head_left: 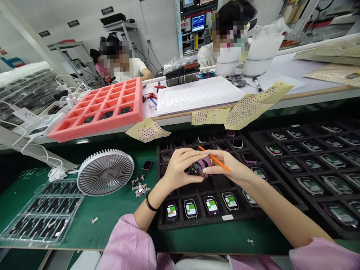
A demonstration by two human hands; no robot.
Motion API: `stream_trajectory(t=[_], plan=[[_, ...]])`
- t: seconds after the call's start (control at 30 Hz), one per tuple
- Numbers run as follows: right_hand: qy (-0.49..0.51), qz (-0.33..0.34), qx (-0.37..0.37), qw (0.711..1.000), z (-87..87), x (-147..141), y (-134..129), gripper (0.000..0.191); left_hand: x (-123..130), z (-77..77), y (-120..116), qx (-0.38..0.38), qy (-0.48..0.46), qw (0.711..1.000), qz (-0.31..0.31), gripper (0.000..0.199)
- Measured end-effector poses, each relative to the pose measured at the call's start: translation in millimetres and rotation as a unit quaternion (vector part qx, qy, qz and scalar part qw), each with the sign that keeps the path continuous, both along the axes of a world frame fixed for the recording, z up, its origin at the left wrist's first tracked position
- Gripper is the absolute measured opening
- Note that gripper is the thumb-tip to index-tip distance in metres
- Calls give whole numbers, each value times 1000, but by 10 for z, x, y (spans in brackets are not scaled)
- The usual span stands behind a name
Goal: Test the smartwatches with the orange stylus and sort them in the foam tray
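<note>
Your left hand (179, 168) and right hand (228, 170) clamp together on a light, fragile smartwatch (200, 168) above the black tray (200, 221); keep hold by its edges, orange stick (218, 159) in your right hand.

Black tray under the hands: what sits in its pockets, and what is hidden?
The black tray holds smartwatches; the nearest row shows green and red screens. The left hand and right hand cover the middle pockets, so what lies there cannot be seen.

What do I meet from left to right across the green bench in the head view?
Clear plastic tray of black parts, white desk fan, small metal pieces, black tray of smartwatches, second black tray of smartwatches
</note>
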State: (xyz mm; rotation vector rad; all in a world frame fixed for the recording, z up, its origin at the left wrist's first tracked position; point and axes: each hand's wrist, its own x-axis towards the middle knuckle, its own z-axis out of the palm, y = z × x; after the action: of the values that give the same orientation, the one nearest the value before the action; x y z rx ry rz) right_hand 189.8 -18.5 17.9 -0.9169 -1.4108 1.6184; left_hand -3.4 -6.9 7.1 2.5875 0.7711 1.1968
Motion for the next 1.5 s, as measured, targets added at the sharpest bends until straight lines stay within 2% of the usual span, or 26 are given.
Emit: stream_trajectory(t=[0.17,0.2,0.27,0.33,0.37,0.5,0.6,0.8,0.93,1.13,1.5], plan=[[-49,4,61,997,51,10,3,50,11,-12,10,20,-30,999,-1,49],[-56,-14,86,995,73,27,-1,50,10,-9,11,31,-43,999,-2,51],[-55,-89,153,983,118,85,-27,48,5,4,9,45,-64,997,-6,54],[-31,-168,221,960,158,166,-80,47,-3,21,1,45,-73,996,-6,55],[-16,-186,248,951,175,209,-114,48,-6,29,-4,42,-75,996,-4,55],[9,-144,304,942,217,315,-246,57,-12,37,-23,24,-70,997,20,52],[9,-154,319,935,209,309,-275,50,-12,29,-35,12,-66,997,32,51],[30,-177,339,923,164,289,-237,47,-3,32,-43,28,-75,997,17,53],[44,-161,399,901,149,284,-232,45,10,17,-34,50,-92,995,-5,54],[-1,-179,444,878,129,277,-278,44,19,6,-36,70,-99,992,-28,58],[26,-138,410,901,174,240,-334,46,38,20,-72,32,-100,994,-38,60]])
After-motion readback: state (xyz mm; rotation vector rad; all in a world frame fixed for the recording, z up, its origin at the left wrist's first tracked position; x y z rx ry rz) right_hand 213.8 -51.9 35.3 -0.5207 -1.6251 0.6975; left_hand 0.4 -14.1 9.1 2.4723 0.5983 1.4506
